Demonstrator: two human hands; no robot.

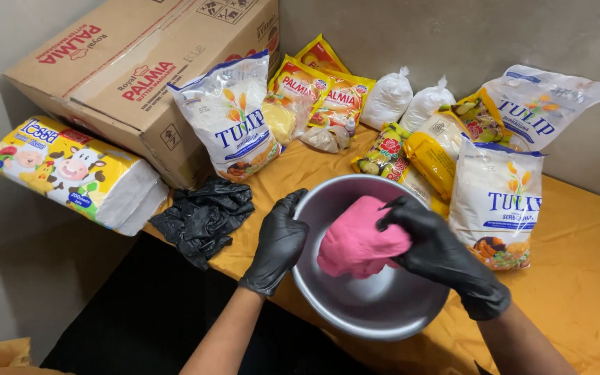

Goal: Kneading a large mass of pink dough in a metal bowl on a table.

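The left hand, gloved in black, is curled around the near left rim of a metal bowl, with the fingers wrapped over the edge and the forearm reaching up from below. The right hand, also in a black glove, is pressed down on a lump of pink dough, its fingers bent over the top of the lump and closed on it. The dough is held inside the bowl, resting against its left inner wall. The bowl is seen tilted towards the camera at the near edge of the desk, which is covered with an orange cloth.

Behind the bowl, white flour bags are stood upright, one at the left and one just beside the right hand. Yellow sachets and two tied white plastic bags are laid against the wall. A crumpled pile of black gloves is placed left of the bowl, beside a cardboard box and a wrapped pack of tissue.
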